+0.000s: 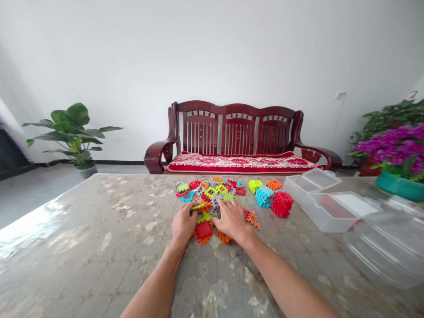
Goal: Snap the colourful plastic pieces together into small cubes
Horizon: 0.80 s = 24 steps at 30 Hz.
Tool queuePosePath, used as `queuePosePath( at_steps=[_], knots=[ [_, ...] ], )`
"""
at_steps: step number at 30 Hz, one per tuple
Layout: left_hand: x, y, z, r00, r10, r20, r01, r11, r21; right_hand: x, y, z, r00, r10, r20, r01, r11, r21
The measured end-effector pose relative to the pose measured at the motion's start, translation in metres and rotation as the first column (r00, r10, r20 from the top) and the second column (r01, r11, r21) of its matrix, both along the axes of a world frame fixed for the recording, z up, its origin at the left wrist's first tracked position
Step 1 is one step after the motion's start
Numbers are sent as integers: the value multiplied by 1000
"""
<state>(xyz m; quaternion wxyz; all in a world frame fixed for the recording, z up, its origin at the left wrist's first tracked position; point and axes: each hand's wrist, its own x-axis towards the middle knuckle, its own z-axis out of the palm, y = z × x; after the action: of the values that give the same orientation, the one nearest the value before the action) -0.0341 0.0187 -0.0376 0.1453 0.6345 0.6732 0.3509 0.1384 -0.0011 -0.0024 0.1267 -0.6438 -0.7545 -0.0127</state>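
My left hand point(183, 223) grasps an orange piece point(206, 206); my right hand point(233, 218), grip unclear, overlaps near pieces point(223, 237); best sift lightly.

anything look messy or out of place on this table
Nothing looks clearly damaged. The loose plastic pieces lie in a jumble, which looks messy beside the neat coloured stacks to their right. One orange triangle sits at the jumble's edge, right of the right hand.
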Motion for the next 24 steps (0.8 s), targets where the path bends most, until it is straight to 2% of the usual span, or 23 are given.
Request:
queuePosePath(
  at_steps=[6, 14, 17, 20, 24],
  knots=[
    [-1, 1, -1, 1000, -1, 0, 1, 1000, -7, -3, 2, -6, 1000, 16, 8, -16, 999, 45],
    [-1, 0, 0, 1000, -7, -4, 7, 1000, -14, 9, -3, 0, 995, 75, -65, -69, 994, 80],
    [-1, 0, -1, 1000, -9, -13, 9, 1000, -11, 15, 0, -1, 995, 43, -92, -36, 997, 73],
    [-2, 0, -1, 1000, -16, -21, 16, 1000, -4, 21, 6, -6, 980, -36, -194, 51, 996, 74],
    [-2, 0, -2, 1000, -18, -24, 18, 1000, -10, 32, 16, -11, 905, -68, -419, 113, 990, 83]
  ],
)
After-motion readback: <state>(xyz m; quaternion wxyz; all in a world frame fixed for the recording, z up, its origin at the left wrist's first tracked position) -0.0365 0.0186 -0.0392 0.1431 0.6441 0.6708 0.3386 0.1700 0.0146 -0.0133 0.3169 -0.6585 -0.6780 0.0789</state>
